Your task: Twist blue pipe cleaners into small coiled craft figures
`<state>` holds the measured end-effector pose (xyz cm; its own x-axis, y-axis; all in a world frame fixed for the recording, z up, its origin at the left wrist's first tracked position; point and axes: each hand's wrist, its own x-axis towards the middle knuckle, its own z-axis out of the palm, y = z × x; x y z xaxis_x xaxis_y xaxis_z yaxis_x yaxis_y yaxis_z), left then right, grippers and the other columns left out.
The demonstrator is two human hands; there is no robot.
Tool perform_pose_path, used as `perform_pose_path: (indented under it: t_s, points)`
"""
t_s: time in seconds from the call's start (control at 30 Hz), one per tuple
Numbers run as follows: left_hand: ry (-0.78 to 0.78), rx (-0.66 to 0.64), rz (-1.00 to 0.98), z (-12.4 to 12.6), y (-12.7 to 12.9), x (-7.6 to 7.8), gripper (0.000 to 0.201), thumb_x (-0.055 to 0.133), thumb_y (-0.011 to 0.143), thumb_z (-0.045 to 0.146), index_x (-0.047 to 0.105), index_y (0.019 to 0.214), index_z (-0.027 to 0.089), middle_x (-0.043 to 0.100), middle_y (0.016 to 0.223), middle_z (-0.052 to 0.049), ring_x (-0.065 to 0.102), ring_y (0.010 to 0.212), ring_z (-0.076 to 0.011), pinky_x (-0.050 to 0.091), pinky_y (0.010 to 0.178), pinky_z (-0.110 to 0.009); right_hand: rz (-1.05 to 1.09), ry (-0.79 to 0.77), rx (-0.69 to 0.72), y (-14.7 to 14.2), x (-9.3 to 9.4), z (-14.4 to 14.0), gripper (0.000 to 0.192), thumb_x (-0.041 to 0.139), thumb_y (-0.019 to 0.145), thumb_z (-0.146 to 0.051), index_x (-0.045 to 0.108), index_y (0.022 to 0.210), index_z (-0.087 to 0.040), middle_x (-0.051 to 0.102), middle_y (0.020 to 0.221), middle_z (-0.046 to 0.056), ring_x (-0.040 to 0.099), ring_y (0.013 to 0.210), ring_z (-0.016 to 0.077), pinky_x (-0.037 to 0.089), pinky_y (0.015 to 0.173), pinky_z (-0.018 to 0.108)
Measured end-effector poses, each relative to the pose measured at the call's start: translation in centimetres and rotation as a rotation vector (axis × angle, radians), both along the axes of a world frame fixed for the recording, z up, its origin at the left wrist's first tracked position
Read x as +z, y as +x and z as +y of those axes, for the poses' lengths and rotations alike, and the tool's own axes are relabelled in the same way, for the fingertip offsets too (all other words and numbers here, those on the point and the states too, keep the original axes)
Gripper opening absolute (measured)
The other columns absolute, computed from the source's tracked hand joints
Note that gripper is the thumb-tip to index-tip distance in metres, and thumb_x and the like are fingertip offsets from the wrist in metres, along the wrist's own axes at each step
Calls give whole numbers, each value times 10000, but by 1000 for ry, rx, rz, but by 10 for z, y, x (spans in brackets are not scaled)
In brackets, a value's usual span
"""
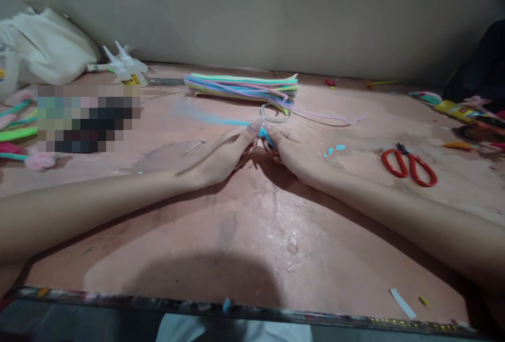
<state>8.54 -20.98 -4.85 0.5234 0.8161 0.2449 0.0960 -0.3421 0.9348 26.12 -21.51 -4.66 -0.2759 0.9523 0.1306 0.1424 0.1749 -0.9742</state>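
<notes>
Fingertips of both hands meet at the middle of the pinkish, scuffed tabletop, and much of what they do is hidden behind the knuckles. The left hand lies curled, its fingers pinched onto a fuzzy light-blue pipe cleaner that runs off to the left and blurs out, so its far end cannot be made out. The right hand is also curled, fingers bent down onto the near end of that same blue stem; how tightly either hand grips cannot be told. Just beyond the fingers lies one thin clear ring, perhaps tape, touching the front of one flat stack of pastel fuzzy pipe cleaners in green, blue, lilac and yellow; a single lilac strand trails out of it to the right. Three or so small blue snippets lie beside the right hand. One pair of red-handled scissors rests closed, well apart to the right. Two white plastic nozzle bottles lie near the wall, next to a cream cloth bag cut off by the left edge. A pixelated patch hides whatever lies at the left. Coloured craft bits at the right edge are too small to name.
</notes>
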Motion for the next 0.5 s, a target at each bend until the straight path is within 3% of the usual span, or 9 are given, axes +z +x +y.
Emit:
perform_pose_path:
  t_s: [0.17, 0.33, 0.5]
  points:
    - [-103, 12, -68, 7, -2, -1, 644, 623, 1010, 738, 437, 665, 226, 339, 530, 59, 283, 472, -89, 225, 427, -266, 160, -94, 129, -3, -1, -2, 495, 612, 1073, -534, 493, 709, -220, 403, 620, -46, 388, 564, 113, 397, 564, 253]
    - [-135, -135, -94, 8, -4, 3, 697, 624, 986, 787, 418, 630, 224, 315, 507, 70, 269, 420, -70, 208, 394, -250, 284, -272, 217, 6, -1, 4, 401, 592, 1061, -366, 505, 705, -204, 410, 616, -42, 305, 528, 97, 295, 488, 218]
    - [-19, -134, -100, 7, -7, 5, 653, 616, 998, 775, 486, 701, 208, 387, 565, 57, 313, 452, -73, 231, 392, -241, 335, -330, 325, 14, 1, 6, 348, 628, 1029, -343, 547, 724, -196, 455, 682, -18, 382, 587, 110, 372, 549, 215]
